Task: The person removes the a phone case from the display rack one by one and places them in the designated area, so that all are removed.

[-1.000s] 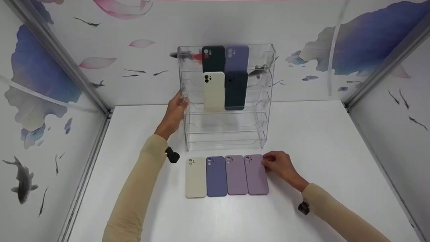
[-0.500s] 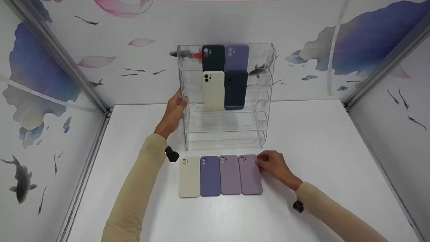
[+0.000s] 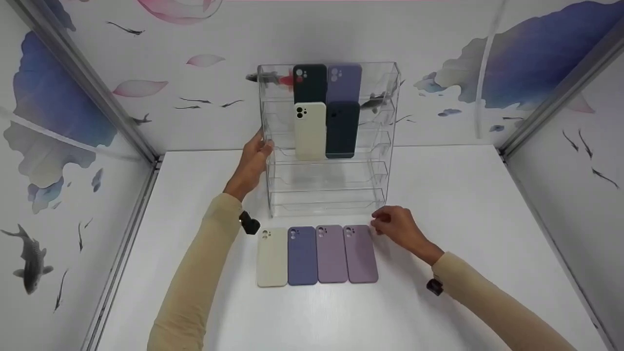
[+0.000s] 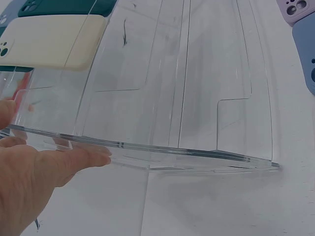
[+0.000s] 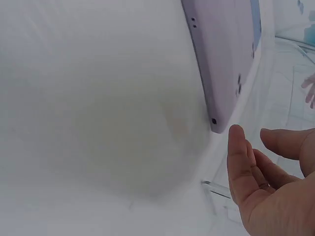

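Note:
My left hand grips the left side of a clear acrylic tiered display rack, with the thumb in front of the side panel and fingers behind it. Below the rack lies a row of phone cases: cream, blue-violet, mauve and another mauve case at the right end. My right hand hovers by that last case's upper right corner. In the right wrist view its thumb and fingers stand apart with nothing between them.
On the rack's upper tiers stand a dark green case, a lavender case, a cream case and a dark teal case. White tabletop surrounds the rack, with patterned panels behind and at both sides.
The row of phone cases has slid left under my right hand's push. The right hand has since come off the end case and lifted slightly. My left hand stays on the rack.

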A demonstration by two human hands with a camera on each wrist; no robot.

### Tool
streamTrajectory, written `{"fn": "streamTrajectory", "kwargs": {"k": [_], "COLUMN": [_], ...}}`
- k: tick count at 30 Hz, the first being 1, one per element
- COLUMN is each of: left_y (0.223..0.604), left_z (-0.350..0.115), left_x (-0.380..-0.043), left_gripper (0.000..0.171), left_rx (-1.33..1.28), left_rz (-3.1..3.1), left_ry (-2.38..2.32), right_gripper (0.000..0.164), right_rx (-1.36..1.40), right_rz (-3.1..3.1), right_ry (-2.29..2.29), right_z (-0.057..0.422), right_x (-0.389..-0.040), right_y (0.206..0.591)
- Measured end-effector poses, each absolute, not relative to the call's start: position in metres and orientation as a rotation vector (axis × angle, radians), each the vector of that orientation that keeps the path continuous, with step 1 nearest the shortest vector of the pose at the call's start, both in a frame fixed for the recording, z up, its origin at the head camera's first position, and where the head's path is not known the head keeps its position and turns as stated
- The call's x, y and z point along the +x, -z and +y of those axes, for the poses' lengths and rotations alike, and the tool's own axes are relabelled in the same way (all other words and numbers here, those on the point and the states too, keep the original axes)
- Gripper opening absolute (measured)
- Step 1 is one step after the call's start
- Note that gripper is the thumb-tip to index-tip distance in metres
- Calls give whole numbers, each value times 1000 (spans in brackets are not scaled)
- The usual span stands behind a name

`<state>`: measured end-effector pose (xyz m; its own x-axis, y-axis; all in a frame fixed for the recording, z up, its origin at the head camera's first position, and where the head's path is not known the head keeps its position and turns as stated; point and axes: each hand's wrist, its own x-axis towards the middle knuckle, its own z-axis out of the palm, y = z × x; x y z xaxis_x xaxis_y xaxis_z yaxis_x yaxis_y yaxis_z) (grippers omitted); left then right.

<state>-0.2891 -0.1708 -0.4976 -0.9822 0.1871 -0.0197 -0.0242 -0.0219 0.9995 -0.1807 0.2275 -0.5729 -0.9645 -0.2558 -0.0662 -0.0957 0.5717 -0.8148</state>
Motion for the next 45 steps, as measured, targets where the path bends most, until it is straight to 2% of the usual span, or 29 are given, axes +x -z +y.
{"fn": "streamTrajectory", "kwargs": {"k": [18,33,45], "left_y": [499,499,499], "left_z": [-171,-171,-172], "left_x": [-289,-290,-290], "left_gripper": [67,69,69], "left_rx": [94,77,78], "left_rz": [2156,2149,2152], "left_ry": [-2068,-2066,-2061], "right_gripper": [18,23,29], "right_rx": [-591,-599,-739], "right_rz": [2832,2790,2838], "right_ry": [1347,1461,1467], "right_z": [224,214,207], "right_x": [-229,-267,-285], "right_y": [499,456,433]}}
